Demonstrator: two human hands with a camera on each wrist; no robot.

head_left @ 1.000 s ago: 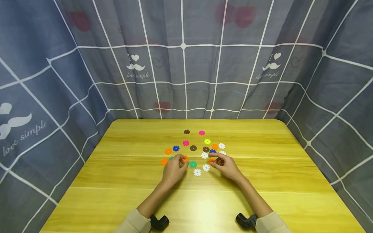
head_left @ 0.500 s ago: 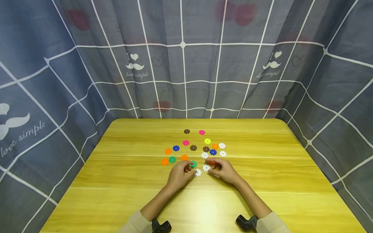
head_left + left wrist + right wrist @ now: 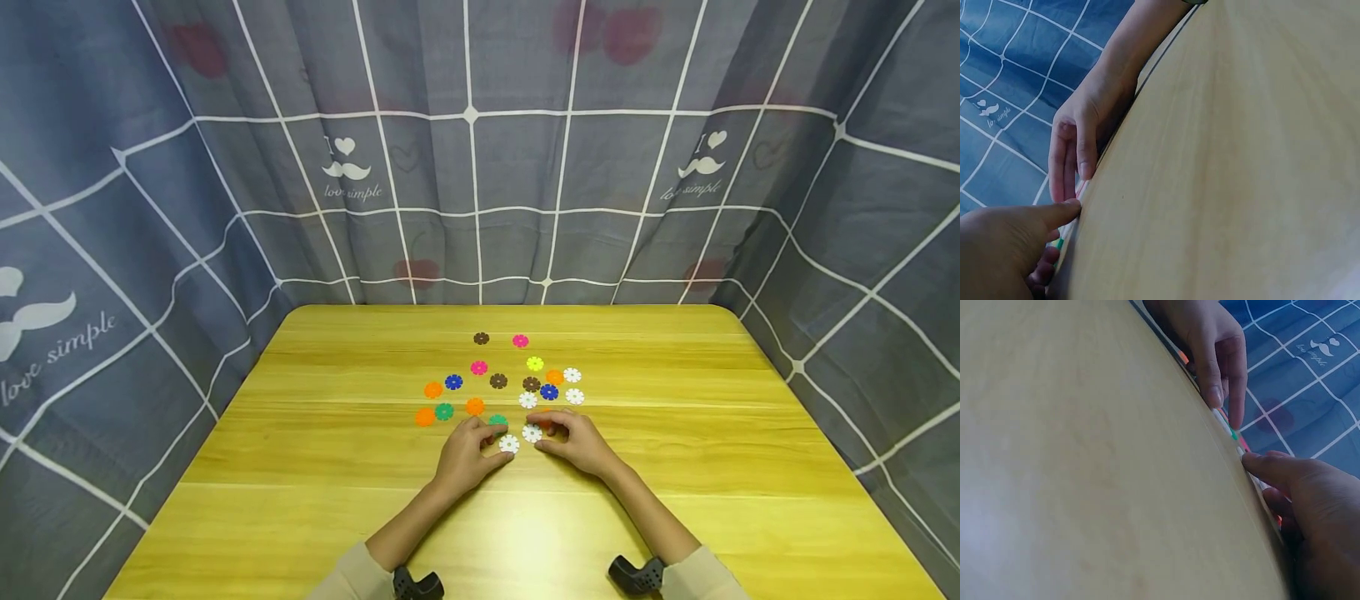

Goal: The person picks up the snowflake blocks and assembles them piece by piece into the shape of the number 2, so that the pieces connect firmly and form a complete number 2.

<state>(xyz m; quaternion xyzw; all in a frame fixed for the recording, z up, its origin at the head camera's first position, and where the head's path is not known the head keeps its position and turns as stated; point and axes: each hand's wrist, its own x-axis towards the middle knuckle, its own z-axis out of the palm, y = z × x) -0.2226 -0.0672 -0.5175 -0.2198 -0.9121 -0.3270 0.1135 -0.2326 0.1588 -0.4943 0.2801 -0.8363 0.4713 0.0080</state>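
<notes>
My left hand [image 3: 467,458] is low over the wooden table, thumb and index finger spread either side of a white notched disc [image 3: 509,444] lying flat. A green disc [image 3: 497,421] is partly covered by that index finger. Close by on the right, my right hand [image 3: 576,442] has its thumb and forefinger at the near and far edges of another white disc [image 3: 532,432]. Its fingers partly hide an orange disc [image 3: 546,419]. In the wrist views, the left thumb [image 3: 1063,212] and right thumb [image 3: 1260,464] are down at table level; firm contact is hard to tell.
Several more discs lie flat beyond the hands, among them a blue disc [image 3: 549,392], a yellow disc [image 3: 535,363], a pink disc [image 3: 479,367] and a brown disc [image 3: 498,381]. A grey checked curtain [image 3: 510,167] surrounds the table [image 3: 300,467] at the back and sides.
My left hand has moved right and nearer, from over the orange and green discs to the white disc. The right hand has shifted slightly left and nearer; both thumb-to-finger gaps have widened.
</notes>
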